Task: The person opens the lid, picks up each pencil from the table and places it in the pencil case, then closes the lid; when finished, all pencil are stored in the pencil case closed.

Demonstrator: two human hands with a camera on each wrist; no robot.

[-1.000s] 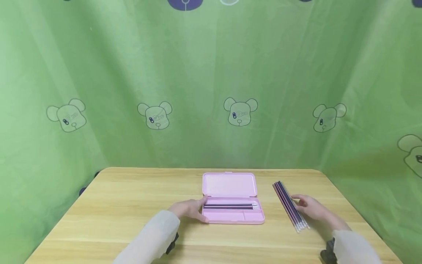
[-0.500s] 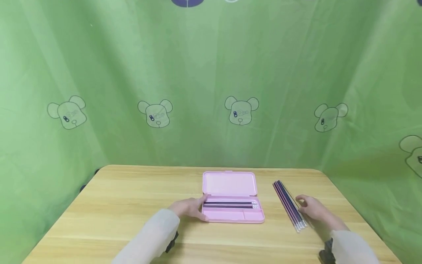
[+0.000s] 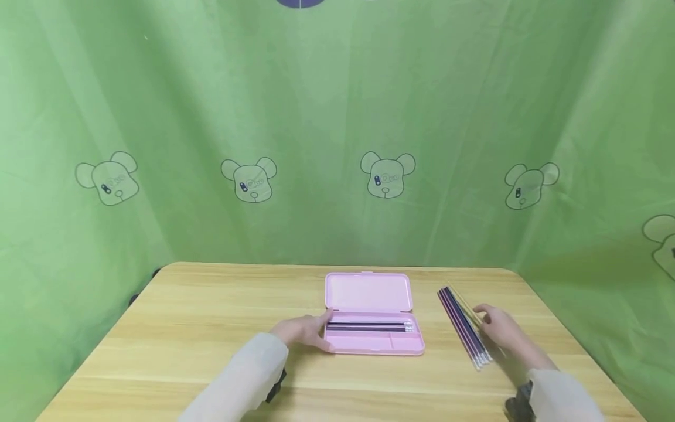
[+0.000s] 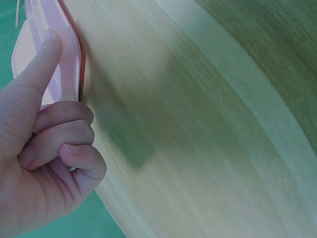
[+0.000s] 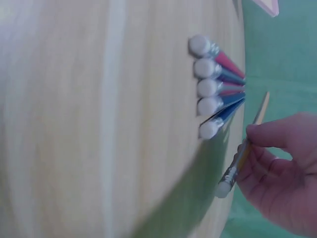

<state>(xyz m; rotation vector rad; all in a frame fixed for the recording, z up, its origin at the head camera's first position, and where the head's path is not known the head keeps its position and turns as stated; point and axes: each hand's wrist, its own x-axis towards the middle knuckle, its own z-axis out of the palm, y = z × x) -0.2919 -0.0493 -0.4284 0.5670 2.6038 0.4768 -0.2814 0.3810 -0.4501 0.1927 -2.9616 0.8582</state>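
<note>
A pink pencil case (image 3: 345, 342) lies with its lid (image 3: 368, 292) folded back, a few dark striped pencils (image 3: 366, 326) in its long rear compartment. My left hand (image 3: 303, 331) grips the case's left end; the left wrist view has the thumb (image 4: 47, 54) along the case and other fingers curled. On the right, my right hand (image 3: 501, 329) pinches a yellow pencil (image 5: 243, 152) between thumb and fingers, its white eraser end toward me. Just left of that hand, several red and dark blue pencils (image 3: 460, 325) lie slanted side by side, white erasers (image 5: 208, 88) nearest me.
The wooden table (image 3: 221, 328) carries the case near its middle and the loose pencils to the right. A green curtain (image 3: 316, 117) with bear heads hangs behind and at both sides. Dark wrist devices (image 3: 519, 404) sit below the sleeves.
My right hand has drawn the yellow pencil away from the row, and it now stands apart at an angle. The left hand stays on the pencil case.
</note>
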